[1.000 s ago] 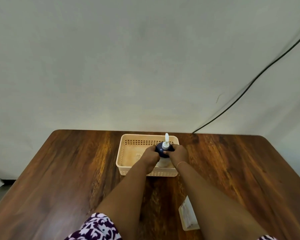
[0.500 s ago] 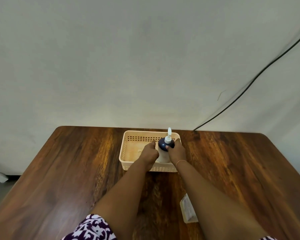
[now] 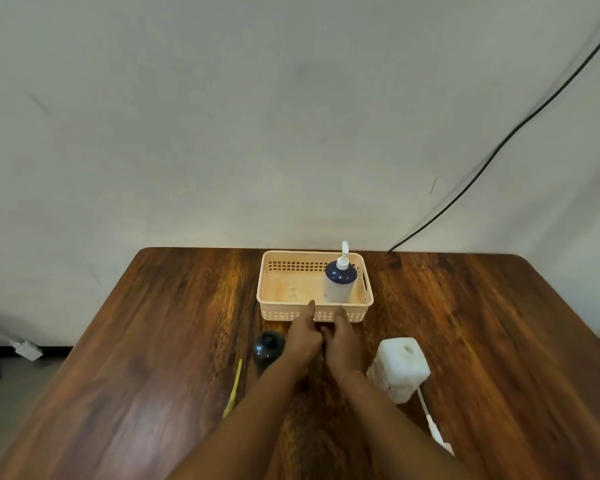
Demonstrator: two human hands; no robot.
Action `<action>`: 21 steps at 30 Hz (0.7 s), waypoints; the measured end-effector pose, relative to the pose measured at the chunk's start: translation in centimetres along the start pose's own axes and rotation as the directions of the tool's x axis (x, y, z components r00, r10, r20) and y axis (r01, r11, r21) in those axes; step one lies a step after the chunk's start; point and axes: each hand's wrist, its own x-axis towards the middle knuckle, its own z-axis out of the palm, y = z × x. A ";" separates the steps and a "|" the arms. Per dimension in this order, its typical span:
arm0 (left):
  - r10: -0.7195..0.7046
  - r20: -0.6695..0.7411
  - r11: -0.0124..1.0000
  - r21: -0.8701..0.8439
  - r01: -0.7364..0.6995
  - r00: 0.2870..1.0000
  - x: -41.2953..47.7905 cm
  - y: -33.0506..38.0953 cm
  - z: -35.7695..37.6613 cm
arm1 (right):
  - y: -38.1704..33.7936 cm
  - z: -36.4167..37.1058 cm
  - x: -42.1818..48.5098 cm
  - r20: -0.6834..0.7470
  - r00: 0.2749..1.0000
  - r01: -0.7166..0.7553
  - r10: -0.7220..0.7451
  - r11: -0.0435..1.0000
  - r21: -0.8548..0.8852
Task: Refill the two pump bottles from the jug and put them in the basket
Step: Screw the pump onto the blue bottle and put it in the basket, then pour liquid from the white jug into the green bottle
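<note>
A pump bottle with a dark blue shoulder and white pump stands upright in the right part of the beige basket at the table's far edge. My left hand and my right hand are side by side just in front of the basket's near wall, both empty, fingers extended and loosely apart. A second dark bottle without a pump stands left of my left hand. The white translucent jug stands to the right of my right hand, its mouth uncapped.
A yellow stick-like thing lies on the wooden table near the dark bottle. A loose white pump with its tube lies in front of the jug. A black cable runs down the wall at right.
Both hands have let go of the pump bottle, which now stands in the basket, and drawn back toward me. The view has tilted down, showing the jug and second bottle.
</note>
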 end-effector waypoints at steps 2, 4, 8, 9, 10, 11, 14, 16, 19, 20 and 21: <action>-0.002 0.028 0.999 0.048 0.000 1.000 -1.8 -1.5 0.0 | 1.1 0.2 -1.3 0.021 1.000 -0.019 0.020 0.998 -0.053; -0.007 0.056 0.994 0.112 0.000 0.998 -3.6 -3.1 0.0 | 2.1 0.4 -2.7 0.051 0.997 -0.049 0.053 0.996 -0.080; -0.069 0.074 0.991 0.116 0.060 0.995 -5.8 -5.9 -0.2 | 3.8 0.5 -5.3 0.095 0.988 -0.112 0.122 0.989 -0.099; -0.090 0.077 0.991 0.108 0.081 0.993 -6.2 -6.3 -0.4 | 4.1 0.6 -5.8 0.103 0.986 -0.123 0.134 0.987 -0.104; -0.101 0.080 0.991 0.095 0.094 0.992 -6.5 -6.8 -0.6 | 4.4 0.6 -6.4 0.113 0.983 -0.132 0.144 0.985 -0.111; -0.116 0.084 0.990 0.085 0.109 0.990 -6.9 -7.0 -0.8 | 4.7 0.6 -6.8 0.121 0.981 -0.136 0.150 0.984 -0.117; -0.119 0.088 0.991 0.075 0.112 0.989 -7.5 -8.0 -1.3 | 4.9 0.7 -7.8 0.123 0.976 -0.159 0.178 0.976 -0.152; -0.118 0.077 0.992 0.060 0.114 0.990 -7.9 -8.4 -1.8 | 4.8 0.8 -8.3 0.133 0.972 -0.176 0.195 0.974 -0.142; -0.133 0.026 0.991 0.035 0.132 0.991 -8.3 -8.9 -2.6 | 4.1 1.1 -8.7 0.186 0.965 -0.171 0.186 0.981 -0.095; -0.140 0.001 0.990 0.028 0.140 0.990 -8.1 -9.3 -3.1 | 3.6 1.2 -8.7 0.211 0.961 -0.163 0.176 0.983 -0.080; -0.163 -0.027 0.986 0.017 0.163 0.986 -8.1 -9.4 -3.6 | 3.1 1.4 -8.7 0.239 0.957 -0.150 0.162 0.986 -0.067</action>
